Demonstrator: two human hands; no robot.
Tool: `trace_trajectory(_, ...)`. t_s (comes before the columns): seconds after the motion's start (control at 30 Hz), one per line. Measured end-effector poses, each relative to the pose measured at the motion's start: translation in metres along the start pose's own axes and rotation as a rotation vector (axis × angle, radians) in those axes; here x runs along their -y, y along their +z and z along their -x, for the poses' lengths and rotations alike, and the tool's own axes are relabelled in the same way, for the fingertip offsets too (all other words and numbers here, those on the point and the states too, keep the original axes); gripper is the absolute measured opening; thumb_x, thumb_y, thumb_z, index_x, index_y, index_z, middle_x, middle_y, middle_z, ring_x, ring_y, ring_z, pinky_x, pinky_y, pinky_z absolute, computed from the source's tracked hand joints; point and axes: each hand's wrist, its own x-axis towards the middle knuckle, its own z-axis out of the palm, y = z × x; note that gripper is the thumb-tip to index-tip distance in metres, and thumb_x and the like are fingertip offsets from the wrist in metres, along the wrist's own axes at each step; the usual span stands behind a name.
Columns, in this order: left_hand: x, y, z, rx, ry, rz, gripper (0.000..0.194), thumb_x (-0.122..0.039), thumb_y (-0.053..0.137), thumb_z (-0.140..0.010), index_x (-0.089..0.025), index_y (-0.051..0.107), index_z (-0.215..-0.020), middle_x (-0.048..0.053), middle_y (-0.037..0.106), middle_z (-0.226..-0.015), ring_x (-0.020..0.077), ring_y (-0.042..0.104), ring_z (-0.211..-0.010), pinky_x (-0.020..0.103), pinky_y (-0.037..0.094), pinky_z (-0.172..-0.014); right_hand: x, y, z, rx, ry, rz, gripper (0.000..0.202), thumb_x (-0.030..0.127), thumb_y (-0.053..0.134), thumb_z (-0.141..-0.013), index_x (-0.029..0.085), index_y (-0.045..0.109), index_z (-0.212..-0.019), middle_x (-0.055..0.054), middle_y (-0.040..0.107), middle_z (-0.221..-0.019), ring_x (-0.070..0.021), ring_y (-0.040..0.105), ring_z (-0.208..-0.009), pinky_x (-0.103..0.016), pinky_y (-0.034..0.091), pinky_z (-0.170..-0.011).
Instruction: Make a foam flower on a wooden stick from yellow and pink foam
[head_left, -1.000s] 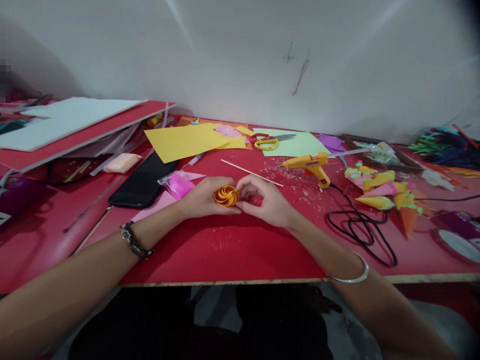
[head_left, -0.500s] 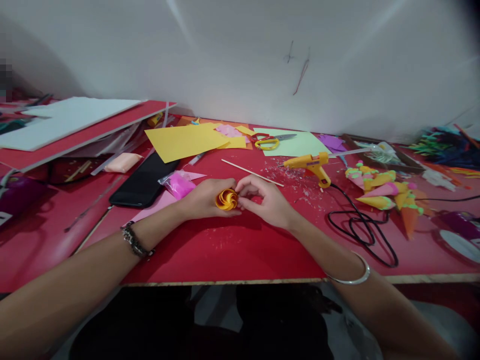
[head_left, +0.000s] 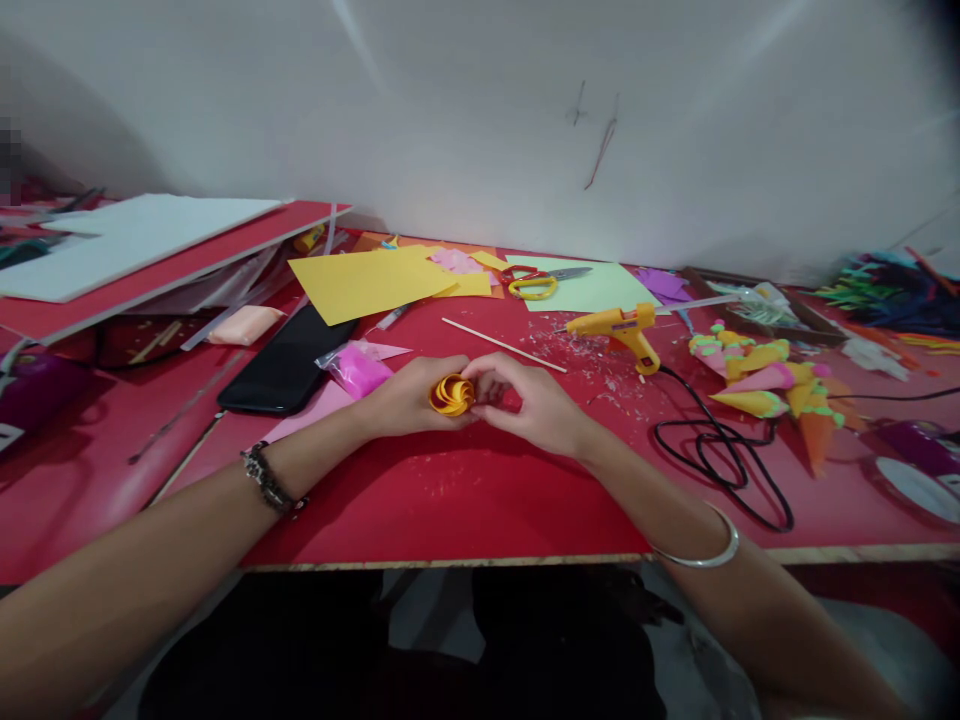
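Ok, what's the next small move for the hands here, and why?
I'd probably have the right hand gently tuck one strip of the curled yellow piece inward. The left hand holds that piece with its open swirl facing the camera, and the right hand is close at its edge, though contact is hard to tell.

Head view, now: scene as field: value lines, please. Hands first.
left hand: wrapped around a yellow spiral piece
right hand: fingertips at the spiral piece's right edge; exact contact unclear
table: red
glue gun: yellow, lying beyond the right hand
scissors: blades over a pale green sheet
stick: thin, pale, beyond the hands
phone: black, screen dark, left of the hands
cones: multicoloured pile, right of the glue gun
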Motion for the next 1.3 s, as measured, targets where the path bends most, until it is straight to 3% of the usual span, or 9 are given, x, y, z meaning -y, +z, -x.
trace_trajectory(0.33,0.0012,0.0033,-0.0007,0.067,0.08,0.051,0.017,-0.026,0.059,-0.069,-0.015,0.054,-0.082,0.0,0.061,-0.077,0.0087,0.055,-0.064,0.017,0.043,-0.059,0.0038,-0.0023,-0.0002,0.051,-0.019,0.208,0.03,0.024,0.053,-0.078,0.023,0.047,-0.108,0.0,0.057,-0.083,-0.0111,0.051,-0.071,-0.022,0.038,-0.064)
trace_trajectory(0.7,0.004,0.002,0.0005,0.107,0.01,0.0,0.015,-0.027,0.056,-0.07,-0.013,0.056,-0.077,-0.001,0.061,-0.07,0.0082,0.054,-0.059,0.017,0.041,-0.055,0.0046,-0.0022,0.0003,0.06,-0.018,0.262,0.029,0.027,0.052,-0.078,0.022,0.047,-0.106,0.001,0.055,-0.077,-0.0105,0.049,-0.066,-0.021,0.035,-0.059)
trace_trajectory(0.9,0.0044,-0.0006,0.0002,0.119,-0.018,0.018,0.019,-0.026,0.06,-0.067,-0.014,0.057,-0.081,0.0,0.064,-0.076,0.0107,0.057,-0.065,0.019,0.043,-0.06,0.0055,-0.0021,0.0009,0.062,-0.007,0.256,0.03,0.03,0.053,-0.077,0.023,0.047,-0.106,0.002,0.054,-0.076,-0.0105,0.049,-0.065,-0.021,0.035,-0.058)
trace_trajectory(1.13,0.0048,0.0003,-0.0005,0.113,-0.04,0.051,0.021,-0.026,0.061,-0.066,-0.014,0.058,-0.082,0.001,0.064,-0.077,0.0127,0.058,-0.068,0.021,0.044,-0.061,0.005,-0.0001,-0.0004,0.035,-0.06,0.222,0.032,0.03,0.055,-0.076,0.021,0.047,-0.107,-0.001,0.059,-0.09,-0.0112,0.053,-0.074,-0.022,0.039,-0.065)
trace_trajectory(1.3,0.008,0.0023,0.0004,0.087,-0.049,0.017,0.025,-0.032,0.063,-0.065,-0.012,0.058,-0.079,0.0,0.062,-0.067,0.0107,0.054,-0.058,0.018,0.04,-0.052,0.0075,0.0027,-0.0012,0.04,-0.078,0.238,0.036,0.033,0.056,-0.076,0.023,0.048,-0.109,-0.003,0.058,-0.107,-0.0148,0.054,-0.092,-0.025,0.04,-0.077)
